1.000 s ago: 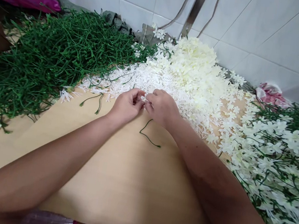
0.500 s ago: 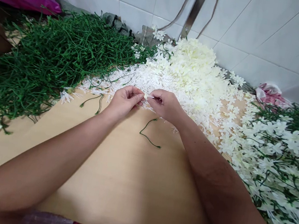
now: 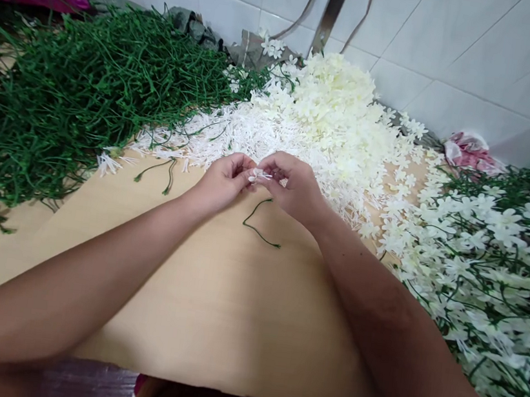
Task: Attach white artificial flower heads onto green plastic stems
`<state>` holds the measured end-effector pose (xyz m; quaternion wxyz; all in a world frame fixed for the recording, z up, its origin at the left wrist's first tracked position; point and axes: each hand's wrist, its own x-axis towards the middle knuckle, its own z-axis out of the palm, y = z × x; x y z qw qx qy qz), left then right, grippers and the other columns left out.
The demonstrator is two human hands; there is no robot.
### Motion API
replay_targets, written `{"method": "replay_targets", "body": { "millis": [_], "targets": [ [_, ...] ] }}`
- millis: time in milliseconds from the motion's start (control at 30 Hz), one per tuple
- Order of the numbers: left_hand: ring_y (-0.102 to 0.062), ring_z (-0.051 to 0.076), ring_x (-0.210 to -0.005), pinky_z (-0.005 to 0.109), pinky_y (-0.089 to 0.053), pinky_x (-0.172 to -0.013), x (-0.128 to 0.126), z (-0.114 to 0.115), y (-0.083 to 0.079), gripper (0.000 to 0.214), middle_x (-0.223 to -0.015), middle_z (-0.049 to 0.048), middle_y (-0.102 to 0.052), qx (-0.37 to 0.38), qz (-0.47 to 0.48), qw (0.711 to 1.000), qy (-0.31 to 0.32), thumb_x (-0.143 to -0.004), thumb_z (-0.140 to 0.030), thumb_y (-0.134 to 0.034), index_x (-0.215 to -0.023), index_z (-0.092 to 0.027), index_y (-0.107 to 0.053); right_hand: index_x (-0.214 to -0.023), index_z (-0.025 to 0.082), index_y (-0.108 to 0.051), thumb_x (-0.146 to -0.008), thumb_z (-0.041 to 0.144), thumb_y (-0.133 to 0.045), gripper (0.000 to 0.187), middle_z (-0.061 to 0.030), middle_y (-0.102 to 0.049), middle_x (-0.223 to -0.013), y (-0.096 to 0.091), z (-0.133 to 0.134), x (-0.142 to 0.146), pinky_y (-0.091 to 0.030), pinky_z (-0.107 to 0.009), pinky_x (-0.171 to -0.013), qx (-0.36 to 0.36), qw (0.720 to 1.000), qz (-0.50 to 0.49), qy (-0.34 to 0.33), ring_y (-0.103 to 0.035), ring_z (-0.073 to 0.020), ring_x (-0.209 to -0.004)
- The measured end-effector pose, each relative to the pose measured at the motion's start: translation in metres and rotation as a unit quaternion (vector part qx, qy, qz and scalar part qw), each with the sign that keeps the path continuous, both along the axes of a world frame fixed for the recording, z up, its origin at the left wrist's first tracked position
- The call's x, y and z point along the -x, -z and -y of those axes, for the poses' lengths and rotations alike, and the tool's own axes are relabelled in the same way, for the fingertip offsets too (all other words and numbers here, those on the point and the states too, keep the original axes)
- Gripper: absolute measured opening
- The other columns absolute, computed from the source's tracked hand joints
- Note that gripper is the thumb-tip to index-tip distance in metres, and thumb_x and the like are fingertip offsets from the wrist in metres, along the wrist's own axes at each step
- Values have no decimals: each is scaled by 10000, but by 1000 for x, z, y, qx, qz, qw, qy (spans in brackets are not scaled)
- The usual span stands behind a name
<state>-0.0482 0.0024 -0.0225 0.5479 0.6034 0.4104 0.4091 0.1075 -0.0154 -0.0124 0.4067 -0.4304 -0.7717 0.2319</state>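
Over the board's far part, my left hand [image 3: 226,180] and my right hand [image 3: 296,186] meet fingertip to fingertip. Between them is a small white artificial flower piece [image 3: 260,175] with thin white strands pointing right. My left thumb and forefinger pinch its left end. The thumb and fingers of my right hand close around its strand side; how much they grip is partly hidden. Just below the hands, a single green plastic stem [image 3: 256,228] lies bent on the brown board [image 3: 202,301].
Behind my hands spread white strand pieces [image 3: 249,132] and a heap of cream petals [image 3: 334,100]. Green stems [image 3: 115,74] pile up at left. Assembled white flowers on stems [image 3: 503,275] cover the right side. A tiled wall [image 3: 437,39] closes off the back.
The flower piece has turned, so its white strands show more plainly between my fingertips. My right fingers have shifted up and over it. The whole view has moved slightly.
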Motion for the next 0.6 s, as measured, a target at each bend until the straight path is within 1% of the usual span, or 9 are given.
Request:
{"method": "replay_targets", "body": {
  "millis": [67, 100, 200, 267, 300, 333, 400, 500, 600],
  "targets": [
    [-468, 94, -556, 221, -372, -561, -1, 7, 1, 109, -615, -26, -525, -76, -85, 993, 10, -802, -225, -559, -713, -182, -512, -717, 181, -544, -755, 316, -653, 178, 15, -552, -699, -1, 7, -7, -411, -246, -619, 41, 998, -41, 20, -484, -93, -656],
    [-482, 111, -592, 236, -381, -583, -1, 11, 1, 105, -648, -15, -537, -126, -147, 981, 17, -800, -259, -563, -736, -184, -527, -704, 182, -542, -724, 364, -686, 233, 19, -549, -686, -1, 11, -11, -411, -247, -607, 69, 995, -68, 29, -481, -91, -641],
    [-544, 189, -748, 303, -413, -679, -3, 20, 3, 151, -794, 49, -585, -259, -342, 902, 46, -776, -327, -585, -803, -178, -580, -692, 182, -551, -603, 433, -776, 348, 31, -548, -652, -2, 19, -19, -419, -246, -578, 161, 974, -160, 29, -495, -87, -605],
    [-566, 237, -826, 344, -421, -729, -4, 22, 4, 134, -854, 91, -604, -299, -421, 855, 60, -795, -280, -536, -820, -167, -604, -668, 176, -549, -573, 425, -799, 366, 31, -561, -622, 0, 22, -21, -436, -249, -584, 223, 954, -199, 2, -522, -88, -596],
    [-572, 250, -845, 356, -423, -740, -4, 21, 5, 135, -862, 104, -611, -306, -440, 842, 60, -804, -239, -500, -818, -163, -611, -653, 171, -549, -576, 418, -801, 361, 29, -570, -606, 2, 22, -21, -445, -251, -592, 251, 945, -207, -16, -533, -88, -592],
    [-576, 256, -851, 362, -424, -743, -4, 20, 5, 147, -859, 110, -617, -307, -448, 838, 56, -805, -205, -473, -810, -163, -614, -643, 167, -552, -585, 414, -798, 353, 25, -582, -594, 4, 22, -21, -454, -252, -599, 274, 938, -211, -31, -543, -88, -589],
    [-577, 254, -843, 361, -429, -736, -3, 16, 6, 151, -843, 105, -623, -294, -442, 846, 46, -796, -177, -461, -791, -170, -612, -647, 163, -567, -599, 408, -792, 337, 19, -604, -591, 8, 21, -22, -471, -253, -612, 298, 928, -221, -42, -566, -90, -592],
    [-572, 230, -824, 344, -436, -732, -1, 12, 5, 137, -840, 87, -621, -266, -421, 866, 33, -800, -176, -469, -784, -184, -604, -673, 163, -573, -582, 405, -801, 345, 25, -615, -603, 13, 18, -26, -484, -244, -602, 305, 917, -257, -17, -594, -90, -588],
    [-571, 224, -828, 340, -436, -739, 0, 13, 4, 111, -866, 86, -614, -270, -429, 861, 36, -801, -219, -508, -825, -185, -611, -663, 158, -565, -555, 377, -822, 355, 27, -614, -586, 15, 15, -30, -483, -230, -591, 306, 914, -266, -12, -587, -81, -569]
  ]
}}
